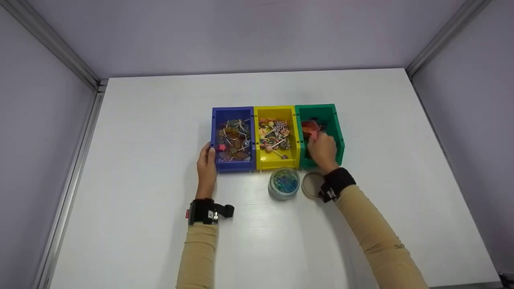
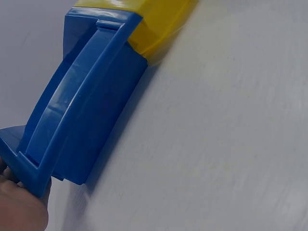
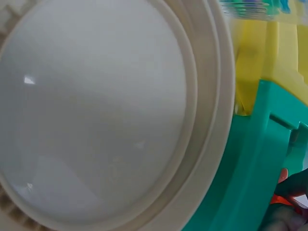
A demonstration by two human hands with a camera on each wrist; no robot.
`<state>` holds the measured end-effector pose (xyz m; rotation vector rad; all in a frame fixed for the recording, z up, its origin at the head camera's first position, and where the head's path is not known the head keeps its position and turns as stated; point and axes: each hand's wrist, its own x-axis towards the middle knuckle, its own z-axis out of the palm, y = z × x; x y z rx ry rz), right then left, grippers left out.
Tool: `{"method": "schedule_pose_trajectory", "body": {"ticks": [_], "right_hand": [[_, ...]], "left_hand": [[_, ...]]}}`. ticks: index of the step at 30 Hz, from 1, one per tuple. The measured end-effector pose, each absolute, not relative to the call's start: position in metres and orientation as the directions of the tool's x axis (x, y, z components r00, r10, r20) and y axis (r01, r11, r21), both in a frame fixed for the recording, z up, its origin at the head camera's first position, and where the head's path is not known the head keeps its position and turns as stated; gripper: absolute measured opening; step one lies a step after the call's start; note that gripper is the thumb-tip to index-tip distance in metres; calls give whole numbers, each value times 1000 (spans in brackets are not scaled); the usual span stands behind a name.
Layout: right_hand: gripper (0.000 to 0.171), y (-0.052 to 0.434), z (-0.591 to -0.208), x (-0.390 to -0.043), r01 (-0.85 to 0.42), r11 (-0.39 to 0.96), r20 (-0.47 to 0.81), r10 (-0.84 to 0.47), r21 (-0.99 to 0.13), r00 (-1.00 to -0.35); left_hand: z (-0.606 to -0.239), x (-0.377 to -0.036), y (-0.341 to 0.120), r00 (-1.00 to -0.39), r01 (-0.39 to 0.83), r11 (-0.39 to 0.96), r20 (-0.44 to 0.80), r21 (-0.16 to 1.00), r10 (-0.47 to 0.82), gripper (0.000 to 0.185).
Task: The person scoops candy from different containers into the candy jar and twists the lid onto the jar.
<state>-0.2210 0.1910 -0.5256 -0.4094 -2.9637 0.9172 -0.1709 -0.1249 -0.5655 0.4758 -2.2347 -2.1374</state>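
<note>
Pink scoop [image 1: 310, 126] in right fingers' [image 1: 321, 145] grip, left fingers [image 1: 204, 154] round blue bin [image 1: 235, 165], lollipops [image 1: 277, 133] in head view only.

No lettering can be read. In the head view, a red tag [image 1: 187, 214] on the left wrist strap [image 1: 197, 209], below and left of centre, may bear print, too small to tell; pale marks [image 1: 331, 194] on the right wrist strap [image 1: 341, 180] stay illegible.
</note>
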Motion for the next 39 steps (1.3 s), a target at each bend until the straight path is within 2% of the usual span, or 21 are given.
{"method": "schedule_pose_trajectory", "body": {"ticks": [5, 10, 21, 31, 39], "right_hand": [[28, 191, -527, -222, 264, 770, -82, 267, -581, -960], [30, 191, -529, -221, 263, 799, -87, 257, -540, -962], [29, 196, -535, -214, 199, 810, 7, 243, -552, -970], [30, 200, -538, -211, 175, 808, 44, 241, -563, -970], [31, 201, -537, -208, 196, 810, 26, 252, -553, -967]], "left_hand": [[-567, -172, -125, -951, -216, 29, -203, 976, -232, 49], [-567, -172, -124, -953, -218, 18, -209, 976, -219, 49], [-568, -172, -123, -953, -214, 32, -202, 976, -228, 48], [-568, -172, -124, -955, -199, 41, -184, 979, -233, 48], [-568, -172, -125, -957, -190, 21, -181, 981, -226, 48]]}}
